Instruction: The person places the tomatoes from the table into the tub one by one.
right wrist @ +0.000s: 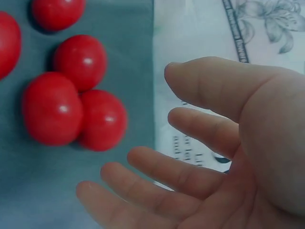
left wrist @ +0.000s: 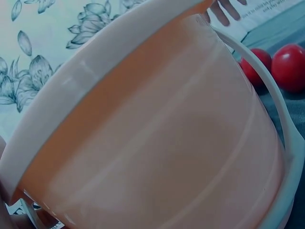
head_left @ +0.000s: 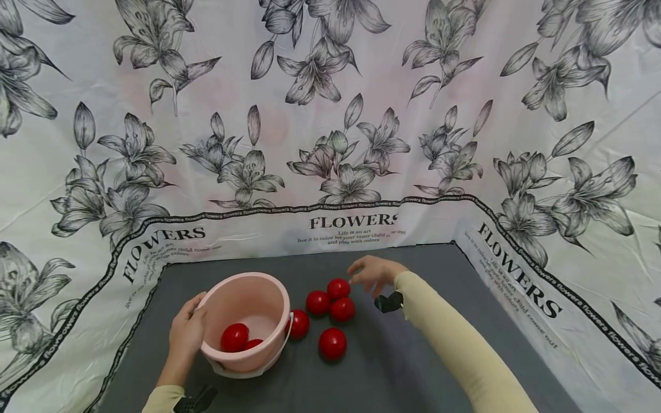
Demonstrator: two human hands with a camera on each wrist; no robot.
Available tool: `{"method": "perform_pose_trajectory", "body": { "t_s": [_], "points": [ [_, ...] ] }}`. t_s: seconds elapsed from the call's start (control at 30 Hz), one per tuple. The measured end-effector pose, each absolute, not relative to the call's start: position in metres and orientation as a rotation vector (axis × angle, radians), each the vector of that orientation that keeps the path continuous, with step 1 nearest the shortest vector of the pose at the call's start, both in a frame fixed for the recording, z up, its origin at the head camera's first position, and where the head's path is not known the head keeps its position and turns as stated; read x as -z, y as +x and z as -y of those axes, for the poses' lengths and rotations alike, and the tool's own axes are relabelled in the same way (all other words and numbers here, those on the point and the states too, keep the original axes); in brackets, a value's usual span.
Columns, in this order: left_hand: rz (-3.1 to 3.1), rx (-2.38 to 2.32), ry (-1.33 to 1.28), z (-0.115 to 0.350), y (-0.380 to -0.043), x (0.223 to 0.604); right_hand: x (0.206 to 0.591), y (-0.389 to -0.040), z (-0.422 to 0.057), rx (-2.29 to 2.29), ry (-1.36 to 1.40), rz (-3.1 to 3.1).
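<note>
A pink bucket (head_left: 245, 361) with a white handle stands at the left of the table. My left hand (head_left: 187, 330) grips its rim on the left side. Inside lie two red tomatoes (head_left: 234, 337), one partly hidden by the bucket's wall. Several more tomatoes (head_left: 342, 309) lie on the table to the right of the bucket, and three of them touch in a cluster. Just right of that cluster hovers my right hand (head_left: 373, 273), its fingers spread and holding nothing. In the left wrist view, the bucket's side (left wrist: 157, 129) fills most of the frame.
The dark grey tabletop (head_left: 403, 355) extends in front and to the right. A white cloth (head_left: 351, 229) with grey flowers and lettering hangs behind and along both sides. One tomato (head_left: 333, 344) lies apart, nearer the front.
</note>
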State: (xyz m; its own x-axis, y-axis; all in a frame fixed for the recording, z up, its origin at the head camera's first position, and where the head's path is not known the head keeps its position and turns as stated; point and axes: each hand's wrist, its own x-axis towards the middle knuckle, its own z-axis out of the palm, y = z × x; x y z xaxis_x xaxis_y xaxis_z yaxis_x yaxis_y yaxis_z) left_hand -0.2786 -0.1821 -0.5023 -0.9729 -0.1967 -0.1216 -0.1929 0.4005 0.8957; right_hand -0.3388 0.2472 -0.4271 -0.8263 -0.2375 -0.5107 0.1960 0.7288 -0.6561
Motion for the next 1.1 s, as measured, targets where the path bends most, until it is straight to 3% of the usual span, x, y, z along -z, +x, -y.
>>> {"method": "perform_pose_trajectory", "body": {
  "t_s": [0.6,1.1],
  "points": [
    [2.597,1.728,0.385,0.183,-0.280,0.502,0.497,-0.329,-0.227,1.170,0.080,-2.366],
    [2.588,1.724,0.379,0.184,-0.279,0.504,0.534,-0.317,-0.215,1.209,0.045,-2.430]
  ]
}}
